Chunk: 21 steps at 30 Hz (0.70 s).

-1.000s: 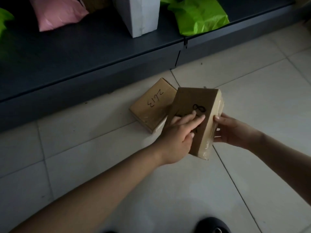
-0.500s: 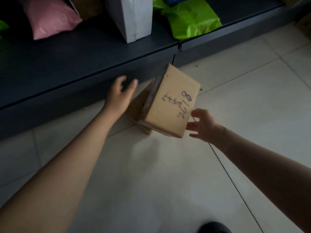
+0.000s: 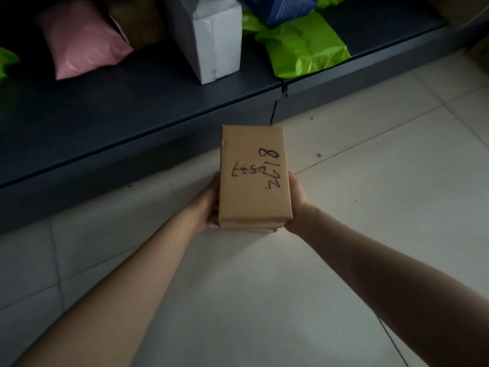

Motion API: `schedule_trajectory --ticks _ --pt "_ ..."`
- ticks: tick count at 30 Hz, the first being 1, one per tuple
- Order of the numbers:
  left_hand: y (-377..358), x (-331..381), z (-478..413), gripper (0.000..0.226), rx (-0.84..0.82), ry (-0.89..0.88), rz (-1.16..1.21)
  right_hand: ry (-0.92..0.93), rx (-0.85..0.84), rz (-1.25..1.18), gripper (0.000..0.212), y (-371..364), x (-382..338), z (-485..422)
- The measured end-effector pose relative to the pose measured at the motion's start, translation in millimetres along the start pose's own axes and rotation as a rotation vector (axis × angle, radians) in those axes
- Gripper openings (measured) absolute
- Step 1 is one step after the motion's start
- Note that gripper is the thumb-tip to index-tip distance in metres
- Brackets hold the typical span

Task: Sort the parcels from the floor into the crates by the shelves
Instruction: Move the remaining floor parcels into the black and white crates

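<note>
A brown cardboard parcel [image 3: 252, 176] with black handwritten numbers on top sits on a second cardboard parcel [image 3: 248, 227], of which only the near edge shows. My left hand [image 3: 209, 205] grips the stack's left side and my right hand [image 3: 297, 202] grips its right side. The stack is held above the pale tiled floor [image 3: 370, 207], just in front of the dark shelf base. No crate is in view.
A low dark shelf [image 3: 132, 112] runs across the top. On it lie a pink mailer bag [image 3: 82, 41], a white wrapped box [image 3: 211, 41], green bags [image 3: 304, 49] and a blue item [image 3: 280, 6]. Cardboard shows at the far right edge [image 3: 479, 51].
The numbered parcel was turned face up and set on the other parcel that lay on the floor. Both hands now clasp the two parcels as one stack, centred before me.
</note>
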<state>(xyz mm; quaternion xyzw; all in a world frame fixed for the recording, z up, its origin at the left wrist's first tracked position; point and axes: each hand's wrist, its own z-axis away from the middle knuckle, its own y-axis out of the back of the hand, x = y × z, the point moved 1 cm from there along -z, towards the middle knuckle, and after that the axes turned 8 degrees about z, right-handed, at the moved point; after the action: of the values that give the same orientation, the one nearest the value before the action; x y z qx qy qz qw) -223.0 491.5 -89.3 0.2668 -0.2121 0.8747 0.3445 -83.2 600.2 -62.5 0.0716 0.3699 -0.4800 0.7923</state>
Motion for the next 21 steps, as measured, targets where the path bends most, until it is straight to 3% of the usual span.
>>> schedule_trajectory --ticks 4,6,9,15,21 --pt "-14 1 21 0.039 -0.022 -0.102 0.081 0.004 -0.051 0.037 0.049 -5 -10 9" --pt "-17 12 38 0.044 0.0 -0.118 0.113 0.022 -0.077 0.053 0.047 -9 -27 27" --pt "-20 38 90 0.059 0.023 -0.055 0.174 0.053 -0.122 0.082 0.06 -24 -61 75" --pt "-36 125 249 0.059 0.077 -0.033 0.078 0.029 -0.155 0.094 0.043 -76 -149 217" --pt "-48 230 434 0.064 0.166 0.076 -0.009 -0.086 -0.146 0.139 0.058 -143 -249 371"
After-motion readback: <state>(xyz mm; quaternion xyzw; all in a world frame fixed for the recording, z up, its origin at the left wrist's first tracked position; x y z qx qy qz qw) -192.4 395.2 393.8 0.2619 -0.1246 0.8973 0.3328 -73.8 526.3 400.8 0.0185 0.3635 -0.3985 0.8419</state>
